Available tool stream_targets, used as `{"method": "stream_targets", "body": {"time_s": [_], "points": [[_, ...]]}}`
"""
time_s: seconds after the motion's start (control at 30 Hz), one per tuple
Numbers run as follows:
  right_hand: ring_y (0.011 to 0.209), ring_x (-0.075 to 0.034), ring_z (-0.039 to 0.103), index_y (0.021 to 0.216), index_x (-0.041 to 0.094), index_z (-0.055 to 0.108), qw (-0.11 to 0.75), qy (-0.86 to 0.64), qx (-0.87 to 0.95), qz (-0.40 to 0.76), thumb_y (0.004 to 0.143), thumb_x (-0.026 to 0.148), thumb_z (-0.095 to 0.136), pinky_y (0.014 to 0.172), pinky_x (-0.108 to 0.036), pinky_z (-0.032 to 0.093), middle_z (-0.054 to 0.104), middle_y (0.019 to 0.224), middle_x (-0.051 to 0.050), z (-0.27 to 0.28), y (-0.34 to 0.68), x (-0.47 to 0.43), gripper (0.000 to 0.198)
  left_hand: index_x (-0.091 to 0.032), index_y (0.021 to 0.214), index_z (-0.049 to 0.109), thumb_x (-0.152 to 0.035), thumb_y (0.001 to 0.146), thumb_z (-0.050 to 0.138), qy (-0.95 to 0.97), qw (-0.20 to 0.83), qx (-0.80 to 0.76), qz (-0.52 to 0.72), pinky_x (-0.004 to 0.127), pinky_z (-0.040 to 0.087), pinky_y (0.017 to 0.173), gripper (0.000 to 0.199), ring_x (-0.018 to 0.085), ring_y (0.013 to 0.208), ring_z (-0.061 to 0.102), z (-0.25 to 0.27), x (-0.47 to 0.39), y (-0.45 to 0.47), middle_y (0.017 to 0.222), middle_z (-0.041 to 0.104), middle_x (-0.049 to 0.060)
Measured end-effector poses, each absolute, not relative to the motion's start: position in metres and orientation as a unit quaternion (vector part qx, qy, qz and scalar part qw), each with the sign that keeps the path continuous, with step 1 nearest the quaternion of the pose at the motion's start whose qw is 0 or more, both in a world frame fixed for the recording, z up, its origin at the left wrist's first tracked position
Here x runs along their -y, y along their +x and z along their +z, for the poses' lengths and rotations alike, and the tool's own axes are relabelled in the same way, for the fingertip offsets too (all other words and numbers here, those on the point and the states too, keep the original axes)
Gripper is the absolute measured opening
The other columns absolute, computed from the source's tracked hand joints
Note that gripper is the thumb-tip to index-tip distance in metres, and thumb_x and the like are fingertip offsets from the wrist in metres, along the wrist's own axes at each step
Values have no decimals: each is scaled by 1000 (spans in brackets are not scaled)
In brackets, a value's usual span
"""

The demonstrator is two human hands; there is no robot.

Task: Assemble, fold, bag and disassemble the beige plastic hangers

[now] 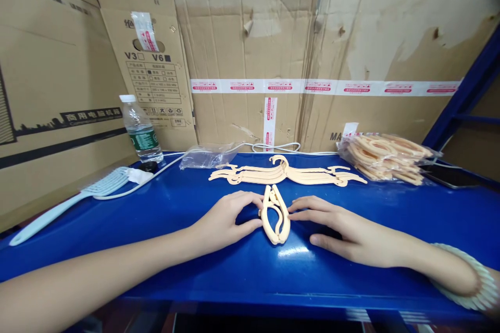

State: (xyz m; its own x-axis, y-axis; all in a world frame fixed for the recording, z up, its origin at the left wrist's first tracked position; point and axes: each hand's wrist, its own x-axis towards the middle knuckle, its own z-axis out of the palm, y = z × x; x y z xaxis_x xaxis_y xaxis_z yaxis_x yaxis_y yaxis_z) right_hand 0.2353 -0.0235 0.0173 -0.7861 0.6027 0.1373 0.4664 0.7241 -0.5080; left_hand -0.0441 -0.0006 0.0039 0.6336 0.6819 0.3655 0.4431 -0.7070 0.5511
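A folded cream plastic hanger (287, 226) lies on the blue table, its two arms drawn together into a narrow loop with the hook inside. My left hand (226, 218) rests at its left side, index finger and thumb apart and their tips against or very near the edge. On the other side, my right hand (347, 229) has its fingers stretched out, the fingertips at the hanger's right edge and the thumb away from it. Just behind lies a stack of unfolded cream hangers (265, 173), arms spread wide and hooks toward the back.
Bagged folded hangers (385, 153) sit at the back right beside a dark phone (451, 176). At left are a water bottle (142, 132), a pale blue hairbrush (74, 197) and a white cable (172, 162). An empty plastic bag (209, 156) lies before the cardboard (242, 52).
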Motion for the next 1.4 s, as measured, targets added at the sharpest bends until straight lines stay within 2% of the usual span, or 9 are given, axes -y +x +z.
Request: {"method": "stream_targets", "body": {"time_s": [0.23,0.43,0.7,1.0,1.17,1.4], "points": [[130,-27,40,140,26,47,147,-291,917,229,97,30,52,111,-45,33,43,140,-9,19,235,24,44,-21,98,64,-23,84,64,881,200,-324,282,39,46,97,15,24,112,60,5,1,-43,118,67,7],[127,-26,43,139,26,47,152,-296,917,219,96,30,53,109,-43,35,46,137,-9,17,237,22,43,-21,95,64,-15,82,59,885,186,-324,278,38,45,98,15,23,113,60,5,1,-45,118,67,6],[106,-24,55,116,21,63,198,-295,915,192,99,30,48,95,-40,46,58,112,-10,11,244,10,24,-20,91,62,-15,82,54,890,151,-334,270,38,48,92,13,24,105,63,2,-10,-51,110,69,7],[100,-21,57,107,20,66,215,-291,915,179,98,26,49,89,-36,48,61,107,-9,12,247,7,20,-20,94,62,-16,85,50,895,145,-333,257,37,48,92,15,22,102,63,2,-11,-53,107,69,7],[92,-22,60,99,19,66,255,-331,900,123,97,28,48,84,-37,48,66,96,-8,11,259,-8,21,-20,99,61,-16,86,49,894,145,-337,258,36,48,91,18,21,100,63,2,-11,-54,105,69,6],[80,-23,59,108,19,57,263,-419,869,19,91,29,48,72,-37,47,66,93,-7,6,287,-35,21,-20,97,62,-16,87,48,891,156,-339,257,35,48,91,18,20,100,63,3,-12,-54,106,69,5]]}}
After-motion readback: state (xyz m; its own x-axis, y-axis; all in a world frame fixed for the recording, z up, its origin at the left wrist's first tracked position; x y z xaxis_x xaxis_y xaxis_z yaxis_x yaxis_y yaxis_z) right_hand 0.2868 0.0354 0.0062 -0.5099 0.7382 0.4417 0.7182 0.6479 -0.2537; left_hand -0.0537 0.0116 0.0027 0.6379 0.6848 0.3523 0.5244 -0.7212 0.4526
